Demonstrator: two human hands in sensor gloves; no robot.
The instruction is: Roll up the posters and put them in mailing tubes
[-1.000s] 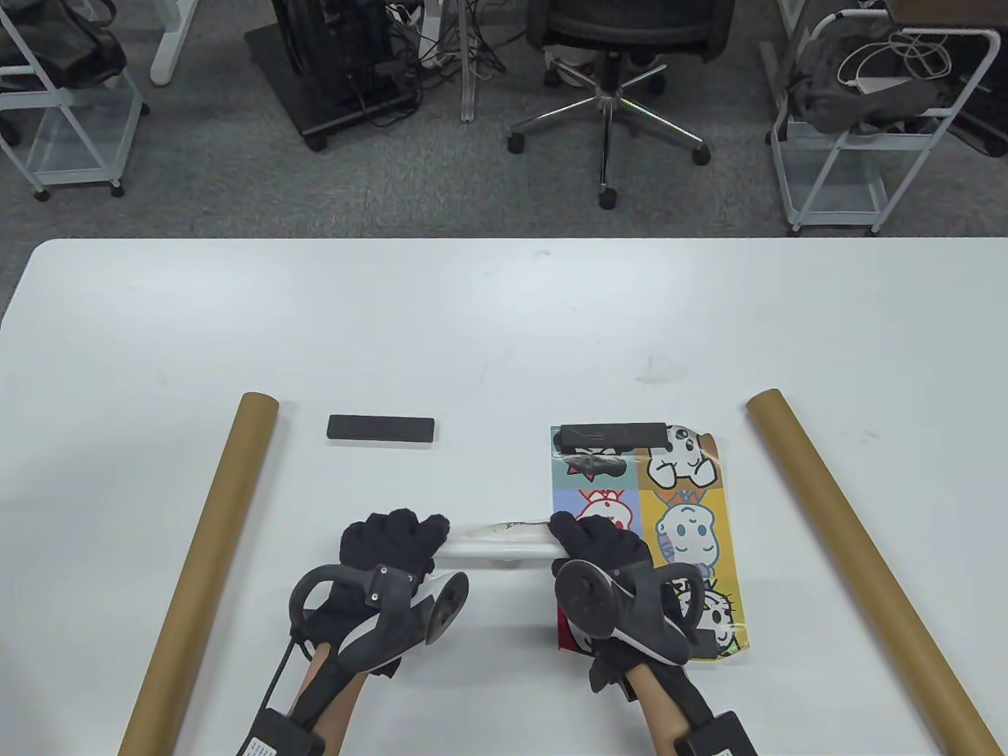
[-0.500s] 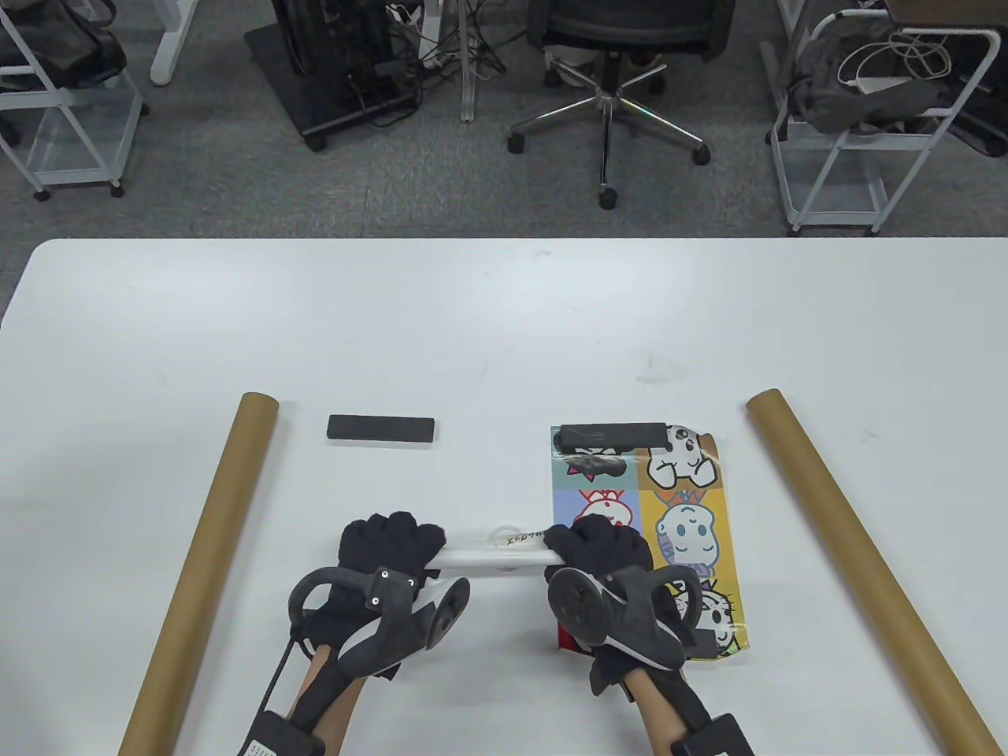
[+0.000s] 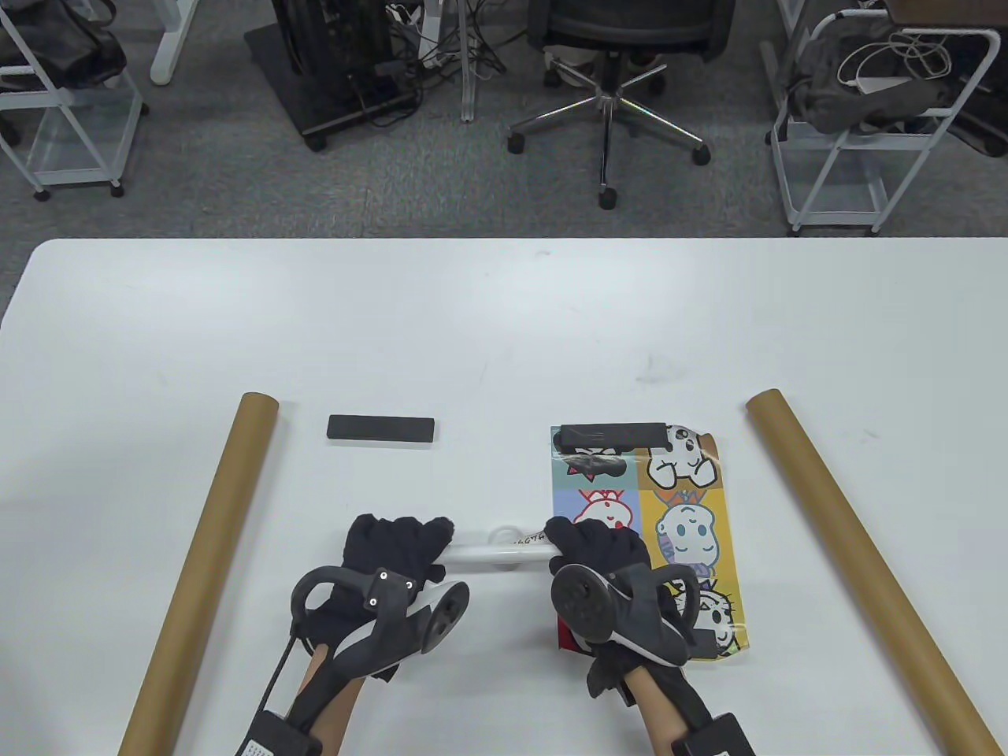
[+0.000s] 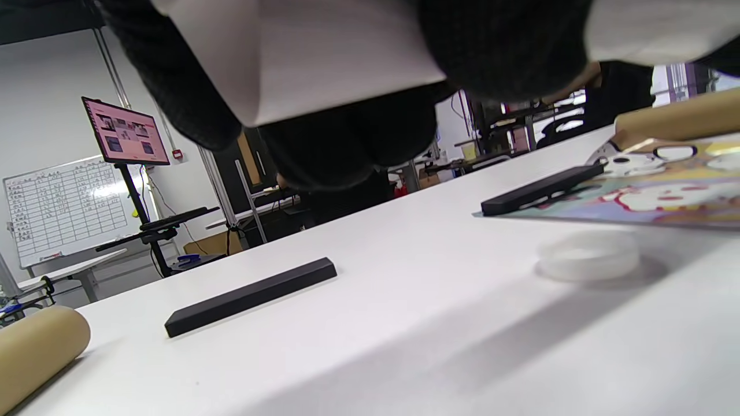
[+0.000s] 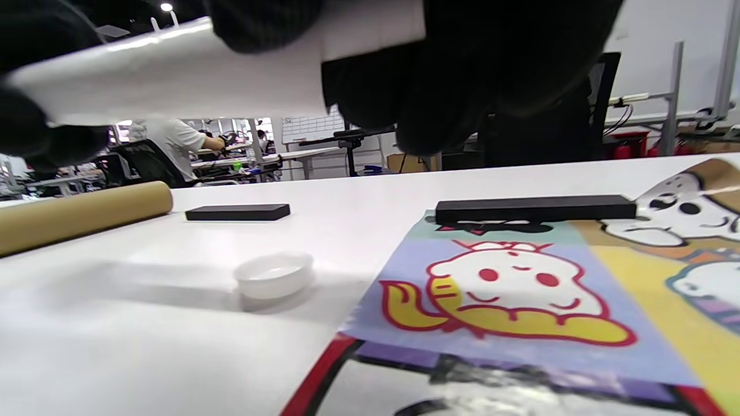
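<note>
Left hand: the left hand is clenched round the left end of the rolled poster, fingers wrapped over the white roll.
Right hand: the right hand grips the roll's right end, hovering above the near part of the flat poster.
Rolled poster: a tight white tube, held level between the 2 hands; both wrist views show it lifted off the table, with black gloved fingers curled around it.
Cap: 1 small translucent white cap sits on the table under the roll, just left of the flat poster's edge.
Flat poster: colourful cartoon panels, lying open on the table right of centre; its near end is partly hidden by the right hand's tracker.
Weights: 1 black bar lies across the flat poster's far edge, pinning it; a 2nd black bar rests bare on the table further left.
Left tube: a long brown mailing tube lies at the left, running away from the near edge, well apart from the hands.
Right tube: a 2nd brown tube lies at the right, angled inward toward its far end.
</note>
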